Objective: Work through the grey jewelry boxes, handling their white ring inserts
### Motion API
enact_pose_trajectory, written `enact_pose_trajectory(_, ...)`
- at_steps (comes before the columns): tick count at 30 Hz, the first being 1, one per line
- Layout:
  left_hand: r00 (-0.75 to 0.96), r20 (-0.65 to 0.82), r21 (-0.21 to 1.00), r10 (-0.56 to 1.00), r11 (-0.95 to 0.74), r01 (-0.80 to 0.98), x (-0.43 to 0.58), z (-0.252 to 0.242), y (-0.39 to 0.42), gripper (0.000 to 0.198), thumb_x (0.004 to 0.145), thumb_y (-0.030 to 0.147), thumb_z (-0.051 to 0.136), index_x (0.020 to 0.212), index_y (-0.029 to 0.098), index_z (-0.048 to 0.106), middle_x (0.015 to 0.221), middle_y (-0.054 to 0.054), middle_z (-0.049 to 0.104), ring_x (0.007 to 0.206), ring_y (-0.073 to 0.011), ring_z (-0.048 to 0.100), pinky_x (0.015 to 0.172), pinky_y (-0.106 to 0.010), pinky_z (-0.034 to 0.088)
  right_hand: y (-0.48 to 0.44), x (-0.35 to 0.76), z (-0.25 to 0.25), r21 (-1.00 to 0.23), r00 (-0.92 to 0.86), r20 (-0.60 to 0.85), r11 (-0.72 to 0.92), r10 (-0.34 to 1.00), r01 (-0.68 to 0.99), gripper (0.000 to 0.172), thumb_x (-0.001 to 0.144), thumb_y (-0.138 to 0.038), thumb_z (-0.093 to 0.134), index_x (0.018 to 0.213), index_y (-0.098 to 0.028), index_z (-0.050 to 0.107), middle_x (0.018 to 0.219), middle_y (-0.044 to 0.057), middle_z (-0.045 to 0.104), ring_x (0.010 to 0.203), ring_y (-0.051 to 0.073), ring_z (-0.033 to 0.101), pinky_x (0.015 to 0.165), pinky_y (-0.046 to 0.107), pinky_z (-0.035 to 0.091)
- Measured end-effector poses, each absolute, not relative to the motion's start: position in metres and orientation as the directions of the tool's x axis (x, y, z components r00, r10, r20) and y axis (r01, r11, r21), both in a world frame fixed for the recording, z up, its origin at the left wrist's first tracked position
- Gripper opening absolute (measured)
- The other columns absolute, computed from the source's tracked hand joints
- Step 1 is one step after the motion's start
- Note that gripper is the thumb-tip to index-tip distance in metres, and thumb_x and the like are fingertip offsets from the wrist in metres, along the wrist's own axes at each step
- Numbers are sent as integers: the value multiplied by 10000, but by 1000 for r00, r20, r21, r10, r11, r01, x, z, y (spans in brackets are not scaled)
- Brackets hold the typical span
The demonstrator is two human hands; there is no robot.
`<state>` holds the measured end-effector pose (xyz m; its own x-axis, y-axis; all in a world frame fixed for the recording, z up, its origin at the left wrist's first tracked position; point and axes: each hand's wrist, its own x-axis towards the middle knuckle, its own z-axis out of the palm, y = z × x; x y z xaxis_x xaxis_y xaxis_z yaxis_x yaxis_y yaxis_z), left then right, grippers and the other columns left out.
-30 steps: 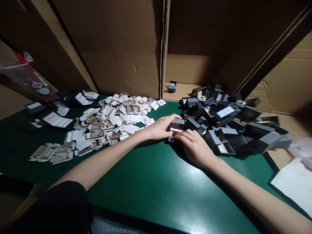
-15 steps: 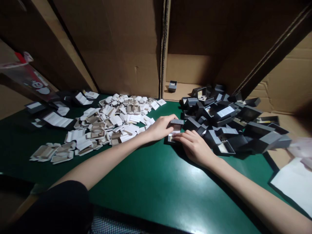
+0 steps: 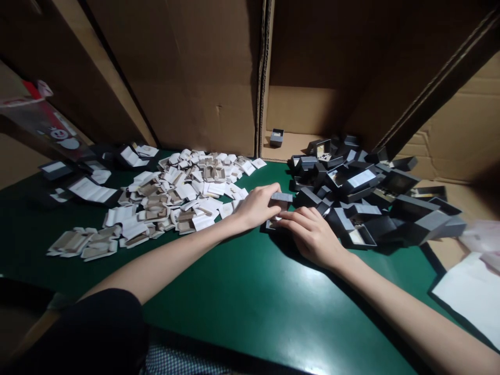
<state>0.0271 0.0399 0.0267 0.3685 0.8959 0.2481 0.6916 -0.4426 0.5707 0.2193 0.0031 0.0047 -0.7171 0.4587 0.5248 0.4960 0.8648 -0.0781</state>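
On the green table lies a small dark box point(image 3: 282, 197) with its lid raised, between my two hands. My left hand point(image 3: 258, 207) grips it from the left, thumb at the front and fingers behind the lid. From the right, my right hand point(image 3: 310, 232) reaches over the box's tray, fingertips pressed into the front part. Whether those fingers hold anything is hidden. Just left of my left hand spreads a heap of folded white card inserts point(image 3: 183, 192). Beyond my right hand is a pile of open dark boxes point(image 3: 361, 190), some showing pale linings.
Cardboard walls point(image 3: 175, 73) rise behind the green table point(image 3: 242, 297). One small dark box point(image 3: 276, 137) stands apart on a cardboard flap. More dark boxes with white inserts point(image 3: 94, 191) sit at far left, near a clear plastic bag point(image 3: 50, 125). White paper point(image 3: 469, 297) lies at right.
My left hand has shifted slightly, and the raised lid has tipped a little toward the tray, covering more of the interior. My right fingers remain at the box's front.
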Motion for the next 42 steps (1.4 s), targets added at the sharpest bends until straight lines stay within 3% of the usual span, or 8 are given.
enact_pose_trajectory(6,411,256,583,875,-479,656,27,26,40,89,714,177,506,786,191,456,747,9,537,658,-138,481,570,-233,341,0,219,4,95,-650,589,758,480,645,305,855,-52,464,1105,-162,600,1231,56,624,1019,237,492,828,384,360)
enact_pose_trajectory(12,453,251,612,855,-503,610,26,28,44,98,712,139,492,791,180,453,706,31,506,619,-107,446,550,-213,307,-4,214,4,223,-687,521,696,507,683,326,813,-54,500,1086,-165,638,1207,64,625,971,225,490,821,366,342)
enact_pose_trajectory(16,559,157,670,815,-503,546,22,37,46,160,727,135,494,877,184,467,715,33,524,611,-100,468,558,-200,339,-5,214,5,226,-685,501,684,529,694,305,807,-61,513,1032,-196,667,1205,59,619,937,222,484,807,362,340)
enact_pose_trajectory(20,653,42,713,756,-481,511,18,46,44,354,691,158,586,1007,202,432,778,25,579,668,-126,546,570,-201,385,-6,213,4,211,-672,514,681,533,701,305,818,-68,509,1050,-188,668,1194,67,619,934,224,481,799,362,346)
enact_pose_trajectory(31,564,92,569,821,-508,647,28,38,35,470,669,82,526,1106,215,414,732,24,570,631,-151,563,537,-207,343,-6,213,1,157,-660,516,697,547,700,296,822,-74,511,1057,-153,672,1175,103,609,1001,243,496,823,378,379)
enact_pose_trajectory(35,629,49,579,776,-536,615,23,49,38,491,713,108,550,1177,202,418,915,-32,632,772,-177,612,618,-231,411,-6,213,2,141,-659,510,702,553,698,302,822,-75,508,1067,-151,666,1194,116,595,1008,249,500,825,380,396)
enact_pose_trajectory(38,696,-38,586,717,-548,597,10,67,46,541,760,241,619,1263,188,426,1158,-89,597,966,-201,601,737,-250,452,-6,213,3,121,-660,490,705,570,699,317,818,-80,515,1090,-163,655,1226,118,576,1032,258,498,830,384,406)
enact_pose_trajectory(42,584,-85,421,808,-502,756,-23,94,59,525,814,352,587,1300,192,468,1320,-91,511,1128,-222,532,879,-285,436,-5,214,2,89,-658,472,711,587,697,340,813,-58,499,1107,-149,643,1253,131,555,1045,259,499,837,380,421)
